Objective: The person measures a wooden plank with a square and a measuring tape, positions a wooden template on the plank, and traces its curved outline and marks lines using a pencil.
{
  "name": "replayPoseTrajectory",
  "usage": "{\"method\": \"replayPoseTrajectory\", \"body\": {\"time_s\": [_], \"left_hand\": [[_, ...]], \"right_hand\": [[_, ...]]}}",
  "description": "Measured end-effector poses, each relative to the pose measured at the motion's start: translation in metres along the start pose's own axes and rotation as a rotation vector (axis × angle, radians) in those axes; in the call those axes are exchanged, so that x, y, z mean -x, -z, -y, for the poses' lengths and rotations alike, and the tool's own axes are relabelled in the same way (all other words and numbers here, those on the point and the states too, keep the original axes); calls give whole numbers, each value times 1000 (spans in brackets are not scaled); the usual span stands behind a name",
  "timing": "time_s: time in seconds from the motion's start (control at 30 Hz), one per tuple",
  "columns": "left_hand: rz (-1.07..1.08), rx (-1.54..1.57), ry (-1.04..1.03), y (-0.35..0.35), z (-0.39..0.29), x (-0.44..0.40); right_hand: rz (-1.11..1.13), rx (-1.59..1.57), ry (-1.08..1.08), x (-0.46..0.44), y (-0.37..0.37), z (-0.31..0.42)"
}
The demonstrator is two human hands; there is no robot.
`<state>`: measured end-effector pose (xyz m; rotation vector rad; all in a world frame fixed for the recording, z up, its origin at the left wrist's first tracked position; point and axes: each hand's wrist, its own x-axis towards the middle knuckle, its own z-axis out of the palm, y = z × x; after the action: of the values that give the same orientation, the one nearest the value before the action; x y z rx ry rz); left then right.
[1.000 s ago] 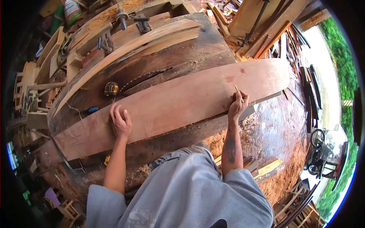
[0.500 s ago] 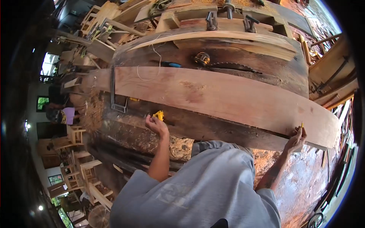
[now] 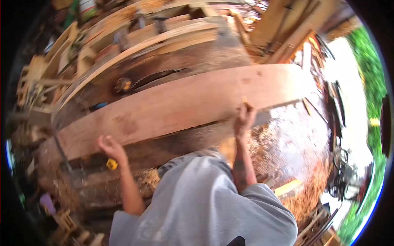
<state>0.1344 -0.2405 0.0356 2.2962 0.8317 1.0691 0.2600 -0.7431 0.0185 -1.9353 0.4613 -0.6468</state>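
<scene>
A long reddish wooden board [image 3: 180, 102] lies across the bench in front of me. My right hand [image 3: 243, 121] is closed on a yellow pencil [image 3: 244, 99], at the board's near edge toward its right part. My left hand [image 3: 113, 148] is over the near edge of the board's left part, fingers loosely apart and somewhat blurred, with nothing visible in them. Just below that hand sits a yellow object, apparently a tape measure [image 3: 111, 164]. A dark metal clamp [image 3: 61, 147] crosses the board at its left end.
Beyond the board, a yellow-and-black power tool [image 3: 122, 85] with a long dark bit [image 3: 158, 76] rests on the workbench [image 3: 197, 61]. A blue-handled tool [image 3: 98, 106] is nearby. Curved pale timber [image 3: 164, 41] lies farther back. Wood shavings [image 3: 262, 151] cover the ground at right.
My view has swung to the right, so the board appears tilted and more of its right end and the outdoors shows. My left hand has moved from beside the yellow object to the board's edge.
</scene>
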Motion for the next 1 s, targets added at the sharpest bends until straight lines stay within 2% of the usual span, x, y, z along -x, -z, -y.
{"method": "replayPoseTrajectory", "body": {"time_s": [0.03,0.07,0.1,0.17,0.23,0.3,0.37,0.43,0.53,0.6,0.83,1.0], "left_hand": [[4,-111,-111,-6,11,-14],[10,-35,-47,-14,5,-23],[18,-27,-54,-23,7,-29],[114,-242,-97,-35,17,-42],[156,-238,-131,-47,19,-38],[174,-402,-146,-59,18,-28],[180,-425,-136,-61,17,-29],[177,-399,-126,-58,17,-28],[188,-409,-129,-56,14,-28],[200,-409,-112,-53,7,-28],[238,-375,-127,-49,3,-33],[266,-414,-91,-48,-6,-34]], "right_hand": [[64,7,-193,3,0,36],[136,-116,-356,2,-1,45],[109,-78,-270,1,-8,42],[42,12,-217,-1,-16,42],[-20,26,-191,-5,-15,43],[-91,50,-163,-7,-14,47],[-37,56,-259,-4,-12,63],[-42,86,-258,-4,-13,60],[-28,-15,-386,-4,-25,52],[-25,33,-284,-6,-35,51],[-38,106,-292,-18,-67,48],[133,179,-129,-12,-74,68]]}}
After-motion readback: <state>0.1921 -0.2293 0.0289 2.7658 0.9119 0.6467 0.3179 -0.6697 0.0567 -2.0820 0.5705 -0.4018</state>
